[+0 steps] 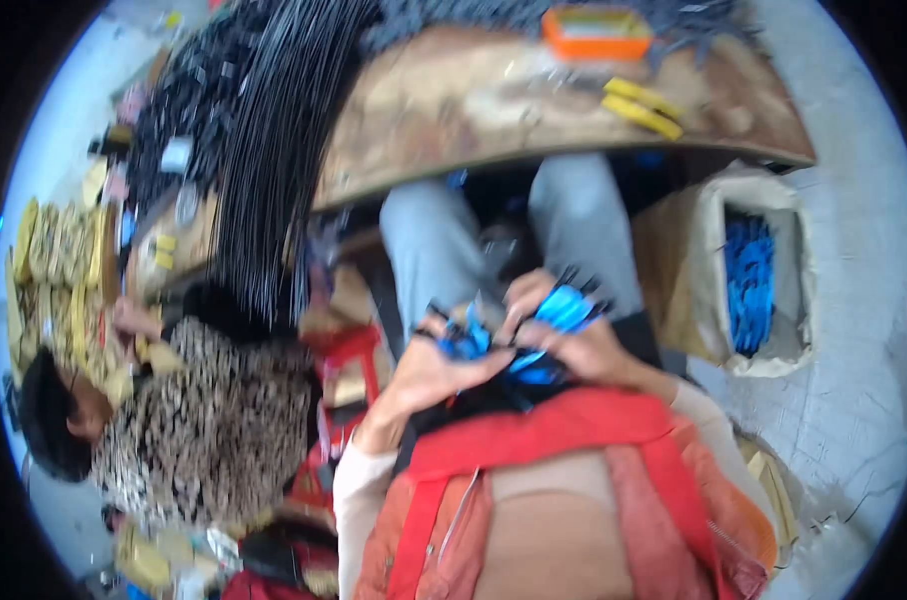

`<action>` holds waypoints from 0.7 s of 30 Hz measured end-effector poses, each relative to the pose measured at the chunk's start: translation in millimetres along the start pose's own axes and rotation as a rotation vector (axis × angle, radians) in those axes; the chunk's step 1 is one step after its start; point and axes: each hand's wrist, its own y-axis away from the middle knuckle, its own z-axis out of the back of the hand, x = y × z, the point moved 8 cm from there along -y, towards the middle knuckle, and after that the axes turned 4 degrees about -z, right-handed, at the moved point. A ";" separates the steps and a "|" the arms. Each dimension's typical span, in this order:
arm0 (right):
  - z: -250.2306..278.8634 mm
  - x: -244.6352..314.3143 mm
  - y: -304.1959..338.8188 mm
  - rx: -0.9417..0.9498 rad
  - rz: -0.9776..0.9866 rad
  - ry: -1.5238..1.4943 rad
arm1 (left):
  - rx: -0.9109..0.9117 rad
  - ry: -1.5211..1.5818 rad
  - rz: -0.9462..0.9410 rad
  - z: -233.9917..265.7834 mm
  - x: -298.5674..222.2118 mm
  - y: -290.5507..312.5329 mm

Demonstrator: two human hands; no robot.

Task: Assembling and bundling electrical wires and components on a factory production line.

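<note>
Both my hands are close together over my lap. My left hand (429, 370) is closed round some small blue pieces with black ends (464, 342). My right hand (589, 350) grips a bunch of similar blue pieces (566, 308), whose black tips stick out past the fingers. Another blue piece (536, 371) shows between the two hands, lower down. Blur hides the exact kind of these pieces and how they lie in the fingers.
A wooden table (414, 120) ahead bears long black strands (274, 150), an orange tray (596, 35) and yellow-handled tools (642, 108). An open sack (809, 270) of blue pieces stands at right. A co-worker (214, 420) sits at left by stacked yellow-brown bundles (64, 250).
</note>
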 end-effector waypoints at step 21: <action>320.4 75.5 -60.2 -0.554 0.040 0.952 | 0.153 0.372 0.056 59.8 62.5 -30.8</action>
